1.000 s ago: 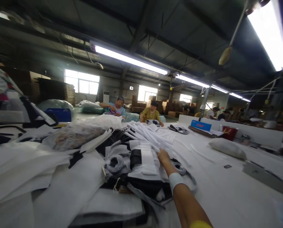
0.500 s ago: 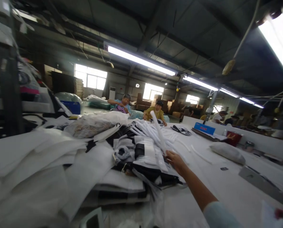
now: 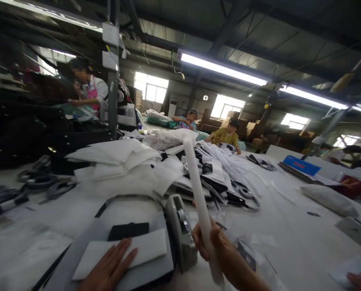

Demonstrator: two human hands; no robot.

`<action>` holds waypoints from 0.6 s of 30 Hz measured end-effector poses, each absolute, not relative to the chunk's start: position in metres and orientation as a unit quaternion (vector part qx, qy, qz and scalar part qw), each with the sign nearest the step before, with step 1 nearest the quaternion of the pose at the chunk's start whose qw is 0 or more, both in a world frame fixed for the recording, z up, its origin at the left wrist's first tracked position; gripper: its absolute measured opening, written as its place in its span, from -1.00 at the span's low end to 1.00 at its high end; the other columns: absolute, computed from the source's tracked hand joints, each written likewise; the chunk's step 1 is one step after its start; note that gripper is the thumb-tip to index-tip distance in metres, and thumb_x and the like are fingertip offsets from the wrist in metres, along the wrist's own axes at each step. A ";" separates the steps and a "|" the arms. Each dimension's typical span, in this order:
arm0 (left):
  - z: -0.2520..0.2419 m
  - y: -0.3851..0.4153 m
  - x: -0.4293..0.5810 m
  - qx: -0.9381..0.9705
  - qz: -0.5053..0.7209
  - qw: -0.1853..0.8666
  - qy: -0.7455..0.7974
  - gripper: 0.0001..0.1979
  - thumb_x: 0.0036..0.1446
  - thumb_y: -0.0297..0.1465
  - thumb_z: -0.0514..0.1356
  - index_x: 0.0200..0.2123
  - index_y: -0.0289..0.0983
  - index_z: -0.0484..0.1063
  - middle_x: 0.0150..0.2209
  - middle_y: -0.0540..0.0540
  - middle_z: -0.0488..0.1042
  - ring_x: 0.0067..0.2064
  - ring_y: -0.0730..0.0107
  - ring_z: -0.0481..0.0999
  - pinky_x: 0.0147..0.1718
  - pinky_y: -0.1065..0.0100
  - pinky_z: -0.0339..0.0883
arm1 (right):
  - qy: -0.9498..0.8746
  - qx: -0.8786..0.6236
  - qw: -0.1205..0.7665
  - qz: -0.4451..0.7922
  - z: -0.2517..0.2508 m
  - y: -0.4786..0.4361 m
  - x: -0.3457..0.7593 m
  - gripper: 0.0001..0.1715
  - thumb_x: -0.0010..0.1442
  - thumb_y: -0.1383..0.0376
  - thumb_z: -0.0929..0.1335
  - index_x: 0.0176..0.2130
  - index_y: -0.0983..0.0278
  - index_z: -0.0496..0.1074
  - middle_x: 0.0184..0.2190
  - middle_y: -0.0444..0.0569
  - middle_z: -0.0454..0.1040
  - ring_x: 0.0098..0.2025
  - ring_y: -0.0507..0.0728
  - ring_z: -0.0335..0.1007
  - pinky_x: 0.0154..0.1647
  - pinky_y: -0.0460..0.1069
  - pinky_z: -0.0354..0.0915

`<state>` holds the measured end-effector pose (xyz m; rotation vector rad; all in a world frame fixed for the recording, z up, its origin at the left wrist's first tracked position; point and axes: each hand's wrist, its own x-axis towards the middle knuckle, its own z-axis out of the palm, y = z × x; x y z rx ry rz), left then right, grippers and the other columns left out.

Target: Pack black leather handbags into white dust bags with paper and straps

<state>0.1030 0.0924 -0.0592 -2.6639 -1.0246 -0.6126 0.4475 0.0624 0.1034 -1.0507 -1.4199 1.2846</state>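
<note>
My left hand lies with fingers spread on a white foam strip, which rests on a flat grey piece with a dark strap looped at its far side. A small black piece sits just beyond the foam. My right hand is wrapped round a long white foam tube, held up at a tilt. Between the hands stands a grey tape dispenser.
White sheets are piled at centre left, with dark coiled straps beside them. Packed bundles and white tubes lie behind. A blue box and a white pouch are at right. People sit beyond; another person's hand shows lower right.
The view has swung left and down. My right hand has brought the white tube from the pile to the near side. My left hand and the grey piece have come into view.
</note>
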 end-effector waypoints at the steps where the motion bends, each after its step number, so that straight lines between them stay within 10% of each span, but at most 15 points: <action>1: -0.059 0.093 0.103 -0.908 -0.200 0.101 -0.353 -0.10 0.13 -0.65 0.00 0.46 -0.04 -0.26 0.36 -0.11 0.20 0.27 0.17 0.39 0.18 0.23 0.36 | -0.604 -0.439 0.431 0.507 0.102 0.053 0.441 -0.14 0.25 -0.36 0.10 0.12 0.20 0.35 -0.33 -0.05 0.42 -0.54 0.01 0.16 -0.49 -0.04 0.16; 6: -0.053 0.102 0.103 -0.916 -0.176 -0.042 -0.357 -0.14 0.20 -0.67 0.01 0.43 0.09 -0.17 0.39 -0.06 0.15 0.34 0.05 0.26 0.28 0.02 0.21 | -0.743 -0.486 0.300 0.350 0.094 0.004 0.425 -0.62 0.38 0.06 0.29 0.12 0.07 0.44 -0.22 -0.04 0.51 -0.23 0.14 0.46 -0.18 -0.01 0.38; 10: -0.027 0.109 0.094 -0.927 -0.116 -0.118 -0.337 0.01 -0.07 -0.70 0.09 0.43 -0.03 -0.07 0.45 -0.11 -0.02 0.39 0.00 0.13 0.29 0.01 0.18 | -0.834 -0.459 0.210 0.222 0.074 -0.028 0.415 -0.58 0.17 0.34 0.44 0.03 0.03 0.52 -0.09 -0.05 0.50 -0.09 0.15 0.48 -0.07 -0.03 0.40; 18: 0.025 0.122 0.084 -0.920 0.005 -0.256 -0.297 0.07 -0.16 -0.68 0.05 0.45 -0.09 -0.17 0.47 -0.02 -0.13 0.44 0.16 -0.07 0.37 0.05 -0.06 | -0.864 -0.457 0.206 -0.053 0.016 -0.016 0.360 -0.74 0.22 0.30 0.44 -0.07 0.12 0.45 -0.26 -0.12 0.54 -0.22 0.16 0.37 -0.19 0.05 0.24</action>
